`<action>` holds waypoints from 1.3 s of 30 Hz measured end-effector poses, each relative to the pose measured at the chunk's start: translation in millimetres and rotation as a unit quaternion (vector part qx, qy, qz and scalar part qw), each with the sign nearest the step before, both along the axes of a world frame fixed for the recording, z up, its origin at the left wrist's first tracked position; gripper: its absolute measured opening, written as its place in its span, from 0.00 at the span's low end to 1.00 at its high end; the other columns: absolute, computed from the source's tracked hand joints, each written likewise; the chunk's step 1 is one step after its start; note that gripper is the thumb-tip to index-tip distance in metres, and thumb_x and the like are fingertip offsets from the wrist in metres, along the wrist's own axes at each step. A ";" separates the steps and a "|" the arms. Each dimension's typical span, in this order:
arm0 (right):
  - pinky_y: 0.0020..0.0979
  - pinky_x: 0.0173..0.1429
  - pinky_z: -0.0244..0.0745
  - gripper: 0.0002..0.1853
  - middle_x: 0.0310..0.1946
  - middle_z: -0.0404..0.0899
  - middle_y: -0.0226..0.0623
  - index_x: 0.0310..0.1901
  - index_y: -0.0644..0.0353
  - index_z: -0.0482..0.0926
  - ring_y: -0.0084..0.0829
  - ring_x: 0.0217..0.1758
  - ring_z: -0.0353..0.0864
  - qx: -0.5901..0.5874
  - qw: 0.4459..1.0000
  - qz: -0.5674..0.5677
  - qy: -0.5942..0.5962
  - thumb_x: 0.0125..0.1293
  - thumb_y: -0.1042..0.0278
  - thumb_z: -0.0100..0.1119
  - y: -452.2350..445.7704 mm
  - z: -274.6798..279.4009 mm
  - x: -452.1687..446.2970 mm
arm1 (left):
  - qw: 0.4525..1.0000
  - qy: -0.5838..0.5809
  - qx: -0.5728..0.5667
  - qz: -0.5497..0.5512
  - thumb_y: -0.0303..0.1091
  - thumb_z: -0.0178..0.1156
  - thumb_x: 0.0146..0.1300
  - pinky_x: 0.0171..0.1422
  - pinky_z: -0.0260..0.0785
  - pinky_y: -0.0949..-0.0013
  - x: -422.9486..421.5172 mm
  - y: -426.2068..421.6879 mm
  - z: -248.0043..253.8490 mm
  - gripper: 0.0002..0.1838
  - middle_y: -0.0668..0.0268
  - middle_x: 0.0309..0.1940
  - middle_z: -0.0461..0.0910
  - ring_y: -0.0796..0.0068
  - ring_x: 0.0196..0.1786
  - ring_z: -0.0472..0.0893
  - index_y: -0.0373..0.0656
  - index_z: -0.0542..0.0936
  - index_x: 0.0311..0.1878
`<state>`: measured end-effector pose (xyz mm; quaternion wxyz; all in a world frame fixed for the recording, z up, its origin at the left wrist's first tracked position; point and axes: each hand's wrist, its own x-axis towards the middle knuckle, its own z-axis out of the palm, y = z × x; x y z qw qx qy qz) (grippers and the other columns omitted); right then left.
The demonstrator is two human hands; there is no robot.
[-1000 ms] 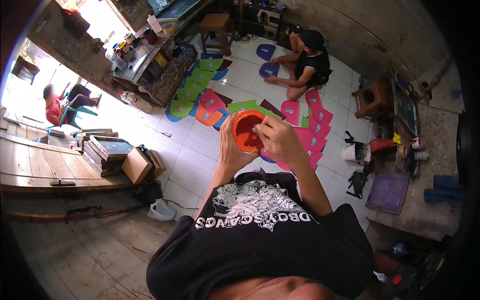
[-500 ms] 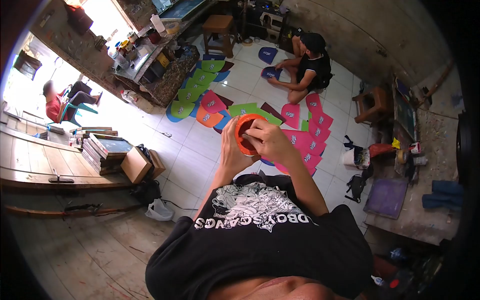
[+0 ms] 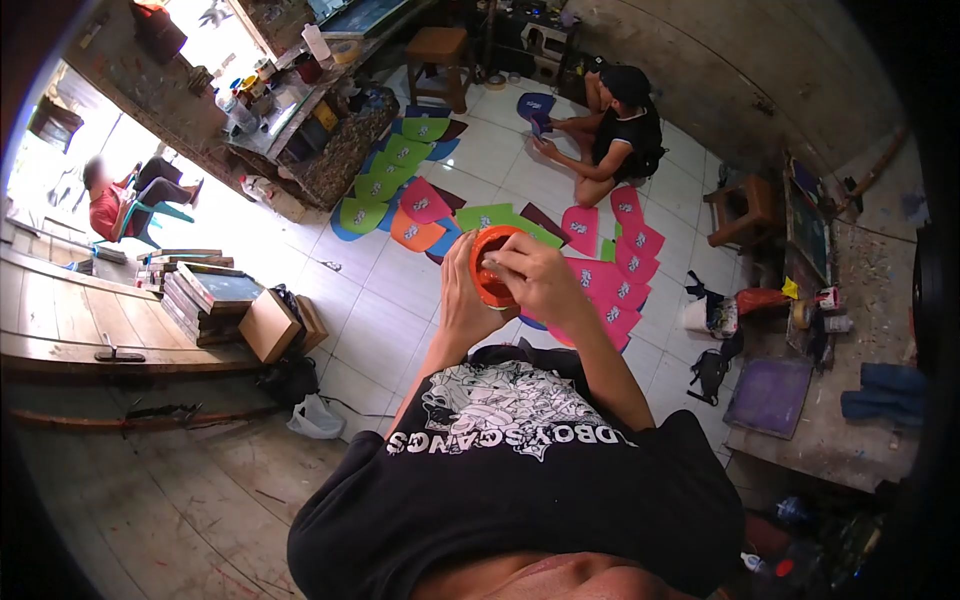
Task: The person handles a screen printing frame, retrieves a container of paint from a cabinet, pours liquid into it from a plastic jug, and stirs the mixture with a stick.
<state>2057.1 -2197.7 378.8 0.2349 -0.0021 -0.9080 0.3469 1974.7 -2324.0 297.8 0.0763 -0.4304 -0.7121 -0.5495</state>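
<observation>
An orange-rimmed tub (image 3: 478, 262) with orange-red contents is held up in front of my chest, its opening facing me. My left hand (image 3: 463, 298) wraps round the tub's left side and underside. Over the opening, my right hand (image 3: 535, 275) has its fingers pinched together and dipped inside the rim. What those fingers hold is too small to make out. Beyond the tub, green printed pieces (image 3: 405, 152) and pink printed pieces (image 3: 600, 280) lie in overlapping rows on the white tiled floor.
A person in black (image 3: 628, 130) sits on the floor handling a blue piece. Another person (image 3: 110, 205) sits outside on a chair. Wooden stools (image 3: 437, 45) stand at the back and right. Stacked frames (image 3: 205, 300) lie left; a cluttered worktop (image 3: 850, 420) runs along the right.
My right fingers moved from the tub's right rim into its opening, and the tub has tilted. The seated person in black has lifted a blue piece off the floor.
</observation>
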 end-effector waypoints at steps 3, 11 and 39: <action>0.39 0.48 0.81 0.08 0.38 0.79 0.40 0.44 0.62 0.86 0.43 0.43 0.84 0.038 0.998 -0.038 0.012 0.64 0.74 0.67 8.5 4.8 4.6 | 1.000 -0.001 0.006 0.009 0.34 0.83 0.38 0.78 0.61 0.46 -0.9 1.5 -0.8 0.59 0.45 0.71 0.68 0.42 0.73 0.69 0.35 0.60 0.75; 0.40 0.47 0.81 0.08 0.39 0.80 0.38 0.45 0.62 0.86 0.41 0.42 0.84 0.019 1.000 0.000 -0.024 0.66 0.73 0.68 -10.4 -9.9 6.7 | 0.998 0.053 -0.011 0.035 0.37 0.87 0.36 0.75 0.67 0.49 -6.1 -0.5 -3.8 0.65 0.48 0.68 0.72 0.45 0.70 0.74 0.35 0.58 0.77; 0.39 0.46 0.82 0.09 0.38 0.80 0.38 0.46 0.64 0.87 0.40 0.41 0.84 -0.010 0.999 -0.036 0.004 0.66 0.72 0.69 -10.8 -6.1 -1.8 | 0.998 0.013 0.041 0.044 0.34 0.83 0.38 0.78 0.62 0.48 -8.2 1.2 -2.4 0.58 0.48 0.68 0.72 0.44 0.72 0.70 0.35 0.61 0.74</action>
